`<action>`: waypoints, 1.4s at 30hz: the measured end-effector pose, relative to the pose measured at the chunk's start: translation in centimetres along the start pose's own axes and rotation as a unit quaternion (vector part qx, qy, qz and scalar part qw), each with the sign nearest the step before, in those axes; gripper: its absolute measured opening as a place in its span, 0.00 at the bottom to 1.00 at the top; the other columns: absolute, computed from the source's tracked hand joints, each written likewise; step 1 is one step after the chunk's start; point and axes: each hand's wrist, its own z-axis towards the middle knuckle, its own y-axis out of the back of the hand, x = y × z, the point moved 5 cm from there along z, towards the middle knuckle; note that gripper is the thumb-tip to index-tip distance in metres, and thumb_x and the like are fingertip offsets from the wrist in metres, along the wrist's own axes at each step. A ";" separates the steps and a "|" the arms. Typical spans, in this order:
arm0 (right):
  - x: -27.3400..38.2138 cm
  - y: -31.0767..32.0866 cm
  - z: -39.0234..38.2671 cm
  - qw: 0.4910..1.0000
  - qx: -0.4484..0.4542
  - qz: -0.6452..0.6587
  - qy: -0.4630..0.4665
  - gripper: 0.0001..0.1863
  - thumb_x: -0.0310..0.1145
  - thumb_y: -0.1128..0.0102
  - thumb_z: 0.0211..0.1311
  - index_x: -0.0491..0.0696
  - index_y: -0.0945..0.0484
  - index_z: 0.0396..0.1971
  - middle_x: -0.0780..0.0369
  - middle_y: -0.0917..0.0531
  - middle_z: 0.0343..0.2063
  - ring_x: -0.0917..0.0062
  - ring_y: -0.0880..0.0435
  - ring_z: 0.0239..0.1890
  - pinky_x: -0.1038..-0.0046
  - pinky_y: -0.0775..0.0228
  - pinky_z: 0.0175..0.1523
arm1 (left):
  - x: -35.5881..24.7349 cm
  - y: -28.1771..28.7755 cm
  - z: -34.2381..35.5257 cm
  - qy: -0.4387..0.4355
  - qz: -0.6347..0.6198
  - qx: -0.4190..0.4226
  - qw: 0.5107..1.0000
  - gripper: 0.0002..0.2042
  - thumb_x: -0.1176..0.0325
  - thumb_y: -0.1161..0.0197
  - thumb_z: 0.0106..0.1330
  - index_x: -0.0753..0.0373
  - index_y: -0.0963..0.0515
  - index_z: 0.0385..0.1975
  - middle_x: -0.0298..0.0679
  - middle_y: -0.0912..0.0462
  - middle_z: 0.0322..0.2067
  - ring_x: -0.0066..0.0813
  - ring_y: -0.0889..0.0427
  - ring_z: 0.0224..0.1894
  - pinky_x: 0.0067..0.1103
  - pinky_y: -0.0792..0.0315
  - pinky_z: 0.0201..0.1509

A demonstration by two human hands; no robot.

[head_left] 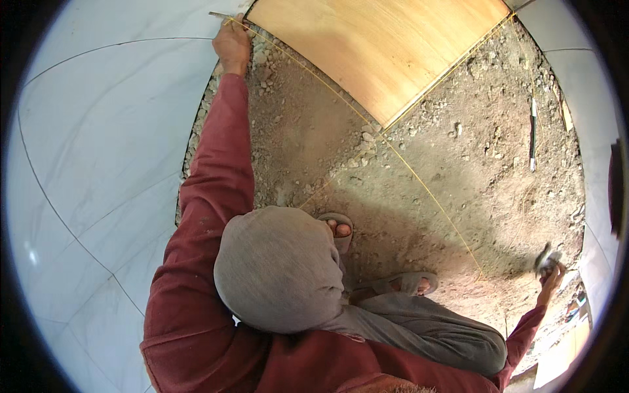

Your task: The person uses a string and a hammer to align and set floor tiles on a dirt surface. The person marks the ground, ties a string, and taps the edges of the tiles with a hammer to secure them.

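Observation:
My left hand [232, 47] reaches far out to the upper left, over the gravelly edge of the bare ground. Its fingers are closed round a thin metal rod [217, 14], beside the end of a yellow string [314, 76]. That string runs taut along one side of a wood-look tile [380, 52] and past its near corner. At the lower right, my right hand [555, 275] grips a dark grey metal tool [547, 259] low over the soil. Motion blurs the tool, so its exact kind cannot be made out.
Marble-look tiles [85, 144] border the dirt [419, 216] on the left and right. A black-and-white pen-like stick [533, 134] lies on the soil at right. Small stones [367, 141] gather near the tile's corner. My sandalled feet [409, 284] rest on the ground.

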 end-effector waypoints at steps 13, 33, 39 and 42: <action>12.6 -4.4 -8.1 0.795 0.007 -0.508 0.332 0.08 0.31 0.43 0.70 0.45 0.28 0.44 0.50 0.26 0.37 0.48 0.22 0.36 0.52 0.31 0.38 | 0.3 -2.6 -3.0 0.052 0.030 -0.108 0.992 0.21 0.53 0.46 0.74 0.64 0.19 0.26 0.50 0.15 0.26 0.51 0.16 0.27 0.39 0.25 0.34; 61.6 -50.5 -41.7 0.726 0.253 -0.064 0.636 0.14 0.41 0.44 0.74 0.44 0.27 0.45 0.48 0.21 0.24 0.51 0.17 0.28 0.57 0.29 0.33 | -0.2 -3.2 -3.5 0.128 -0.036 -0.076 0.988 0.21 0.49 0.44 0.72 0.63 0.17 0.33 0.47 0.16 0.22 0.51 0.17 0.26 0.42 0.27 0.31; 62.9 -57.0 -43.6 0.655 0.198 -0.085 0.724 0.15 0.43 0.48 0.75 0.46 0.29 0.45 0.49 0.17 0.28 0.50 0.16 0.32 0.51 0.27 0.35 | 1.9 -3.6 -3.3 0.091 0.004 -0.105 0.990 0.19 0.51 0.43 0.72 0.63 0.17 0.33 0.48 0.17 0.20 0.51 0.17 0.25 0.42 0.26 0.31; 62.6 -56.6 -43.2 0.661 0.203 -0.091 0.716 0.14 0.42 0.50 0.75 0.47 0.31 0.47 0.48 0.16 0.30 0.48 0.16 0.35 0.51 0.26 0.37 | -0.1 -4.1 -3.8 0.130 -0.090 -0.038 0.987 0.21 0.50 0.44 0.73 0.64 0.18 0.33 0.48 0.18 0.19 0.52 0.17 0.24 0.42 0.26 0.31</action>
